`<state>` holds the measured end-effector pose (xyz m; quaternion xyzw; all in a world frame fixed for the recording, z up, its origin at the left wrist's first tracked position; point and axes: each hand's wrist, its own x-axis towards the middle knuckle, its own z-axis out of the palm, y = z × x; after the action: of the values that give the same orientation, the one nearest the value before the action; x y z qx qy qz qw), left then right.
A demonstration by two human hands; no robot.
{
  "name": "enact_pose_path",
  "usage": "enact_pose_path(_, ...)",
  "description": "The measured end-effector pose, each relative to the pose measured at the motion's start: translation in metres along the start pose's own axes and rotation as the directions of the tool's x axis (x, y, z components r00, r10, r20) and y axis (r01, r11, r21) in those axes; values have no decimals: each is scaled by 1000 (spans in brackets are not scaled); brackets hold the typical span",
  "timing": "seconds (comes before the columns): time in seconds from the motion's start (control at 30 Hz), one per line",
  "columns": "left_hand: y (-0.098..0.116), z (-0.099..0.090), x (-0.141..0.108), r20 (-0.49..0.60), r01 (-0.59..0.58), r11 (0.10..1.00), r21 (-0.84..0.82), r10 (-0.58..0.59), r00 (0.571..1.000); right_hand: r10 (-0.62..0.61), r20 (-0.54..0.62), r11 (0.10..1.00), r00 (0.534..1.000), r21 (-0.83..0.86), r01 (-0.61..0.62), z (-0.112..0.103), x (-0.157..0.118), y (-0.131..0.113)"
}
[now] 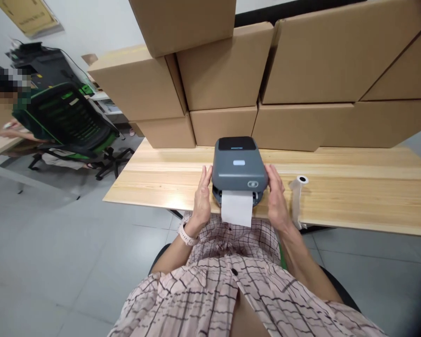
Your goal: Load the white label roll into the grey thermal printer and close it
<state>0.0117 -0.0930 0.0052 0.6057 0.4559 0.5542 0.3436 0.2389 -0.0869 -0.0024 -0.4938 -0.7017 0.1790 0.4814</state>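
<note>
A dark grey label printer (239,166) stands near the table's front edge. Its lid sits slightly raised over the base, leaving a dark gap at the lower sides. White paper (237,208) hangs out of its front slot, past the table edge. My left hand (202,199) lies along the printer's left side, fingers straight and fingertips touching the lid. Against the right side rests my right hand (278,201), its fingers also stretched out, their tips partly behind the lid's edge. Right of this hand, a small white paper roll (301,180) has its strip trailing over the front edge.
Large cardboard boxes (224,75) are stacked along the back of the wooden table (358,187). On the left, a person sits on a black and green office chair (70,117) at another desk (0,146). A tiled floor (87,243) lies below.
</note>
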Motion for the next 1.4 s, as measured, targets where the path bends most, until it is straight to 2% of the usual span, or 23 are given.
enact_pose_path(0.13,9,-4,56,-23,-139,985,-101,137,990,-100,-24,988,995,-122,96,-15,62,-16)
enact_pose_path(0.23,10,-6,96,-20,-139,976,-166,138,990,-151,-64,966,987,-224,133,-20,116,-23)
enact_pose_path(0.3,5,-8,112,1,-104,982,-160,105,994,-164,-85,951,983,-278,135,-18,149,-24)
enact_pose_path(0.43,-18,-10,109,68,64,996,-67,-59,996,-120,-118,943,986,-325,75,-9,204,-16)
enact_pose_path(0.5,-26,-11,99,121,137,990,31,-139,983,-94,-119,941,988,-334,49,-5,224,-10)
enact_pose_path(0.57,-27,-12,92,174,156,971,180,-188,967,-74,-100,938,992,-344,35,-5,236,-7)
enact_pose_path(0.67,-14,-16,94,213,164,866,472,-292,932,-136,-136,933,981,-351,81,-12,230,-14)
enact_pose_path(0.73,-3,-17,100,230,145,770,621,-357,905,-245,-136,923,960,-336,188,-18,211,-23)
enact_pose_path(0.77,2,-18,104,244,127,738,663,-373,895,-284,-70,915,956,-318,249,-20,199,-27)
enact_pose_path(0.8,6,-17,107,261,105,721,684,-378,888,-297,62,908,953,-290,302,-20,188,-30)
enact_pose_path(0.83,8,-16,109,275,88,716,693,-376,885,-277,249,904,928,-259,340,-19,179,-32)
enact_pose_path(0.87,9,-15,111,284,77,716,694,-371,884,-225,451,902,864,-240,359,-15,173,-32)
enact_pose_path(0.9,9,-14,113,289,69,718,692,-364,886,-143,623,899,769,-243,364,-10,169,-31)
enact_pose_path(0.93,8,-13,113,294,65,723,687,-359,886,-50,742,893,669,-267,363,-4,167,-28)
enact_pose_path(0.97,7,-12,113,300,63,730,680,-356,885,33,806,883,591,-300,361,3,168,-25)
enact_pose_path(1.0,6,-12,113,303,67,738,672,-356,884,97,833,872,545,-335,357,10,170,-21)
enact_pose_path(1.07,4,-12,112,307,78,753,654,-358,882,165,834,858,527,-385,340,24,176,-14)
enact_pose_path(1.17,2,-13,113,329,69,779,623,-341,881,179,816,857,550,-404,320,36,182,-7)
enact_pose_path(1.23,2,-13,115,354,57,790,610,-336,873,167,806,863,568,-398,310,37,183,-6)
enact_pose_path(1.3,2,-13,116,365,60,794,605,-343,866,98,817,911,568,-303,279,29,184,-8)
enact_pose_path(1.4,1,-13,114,349,84,810,580,-340,873,-82,836,983,543,-22,183,1,185,-14)
